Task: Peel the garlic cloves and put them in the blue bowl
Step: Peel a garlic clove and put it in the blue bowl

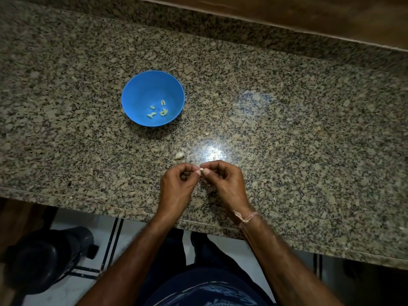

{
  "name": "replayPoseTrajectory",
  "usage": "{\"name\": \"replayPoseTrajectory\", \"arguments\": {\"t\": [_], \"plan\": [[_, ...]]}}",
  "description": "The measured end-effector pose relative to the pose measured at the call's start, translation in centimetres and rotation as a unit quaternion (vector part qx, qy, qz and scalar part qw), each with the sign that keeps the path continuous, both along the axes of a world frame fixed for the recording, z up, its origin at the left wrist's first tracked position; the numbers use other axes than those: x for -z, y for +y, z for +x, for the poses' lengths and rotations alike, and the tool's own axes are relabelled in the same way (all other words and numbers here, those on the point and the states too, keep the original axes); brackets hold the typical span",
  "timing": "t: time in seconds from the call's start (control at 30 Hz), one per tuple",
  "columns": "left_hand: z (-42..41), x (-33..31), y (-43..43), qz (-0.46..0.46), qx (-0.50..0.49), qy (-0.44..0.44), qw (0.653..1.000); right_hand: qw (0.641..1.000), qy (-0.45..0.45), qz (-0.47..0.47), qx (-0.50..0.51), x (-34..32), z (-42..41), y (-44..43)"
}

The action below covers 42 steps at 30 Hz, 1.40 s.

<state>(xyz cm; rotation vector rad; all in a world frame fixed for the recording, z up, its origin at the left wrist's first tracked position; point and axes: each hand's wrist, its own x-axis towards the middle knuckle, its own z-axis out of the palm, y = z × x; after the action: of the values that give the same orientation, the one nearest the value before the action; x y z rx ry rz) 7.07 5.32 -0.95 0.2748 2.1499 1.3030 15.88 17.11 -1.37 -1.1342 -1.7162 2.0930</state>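
A blue bowl (136, 93) stands on the granite counter, left of centre, with several pale peeled cloves (157, 111) in its bottom. Near the counter's front edge my left hand (176, 184) and my right hand (225, 182) meet, both pinching one small garlic clove (201, 169) between thumbs and fingertips. Most of that clove is hidden by the fingers. Another whitish clove (179, 155) lies loose on the counter just beyond my left hand. A tiny pale scrap (207, 134) lies farther back.
The granite counter (287, 129) stretches wide to both sides, with a raised back ledge and a wooden wall behind. Below the front edge I see a dark round object (44, 259) on a white tiled floor at the left.
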Motion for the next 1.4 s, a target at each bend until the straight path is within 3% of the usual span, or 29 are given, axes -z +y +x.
{"name": "replayPoseTrajectory", "arguments": {"t": [0.3,0.63,0.83,1.03,1.2,1.4], "plan": [[0.1,-0.4,0.2,0.038,-0.023,-0.055,0.998,0.999,-0.009,0.054,0.0,-0.3,-0.2,-0.6],[-0.2,0.1,0.2,-0.032,0.027,0.008,0.999,0.995,-0.039,0.085,-0.039,0.1,-0.3,0.0],[-0.2,0.7,0.4,-0.039,0.029,-0.007,0.999,0.995,-0.051,-0.085,0.007,-0.2,-0.2,0.0],[-0.1,1.0,0.5,-0.035,0.035,-0.017,0.999,0.952,-0.013,-0.289,0.098,-0.2,-0.6,0.1],[-0.1,1.2,0.5,-0.044,0.032,-0.007,0.998,0.943,-0.004,-0.303,0.14,0.0,-0.7,0.4],[-0.5,1.1,0.6,-0.051,0.007,0.039,0.998,0.957,-0.009,-0.274,0.1,-0.2,-0.2,0.7]]}}
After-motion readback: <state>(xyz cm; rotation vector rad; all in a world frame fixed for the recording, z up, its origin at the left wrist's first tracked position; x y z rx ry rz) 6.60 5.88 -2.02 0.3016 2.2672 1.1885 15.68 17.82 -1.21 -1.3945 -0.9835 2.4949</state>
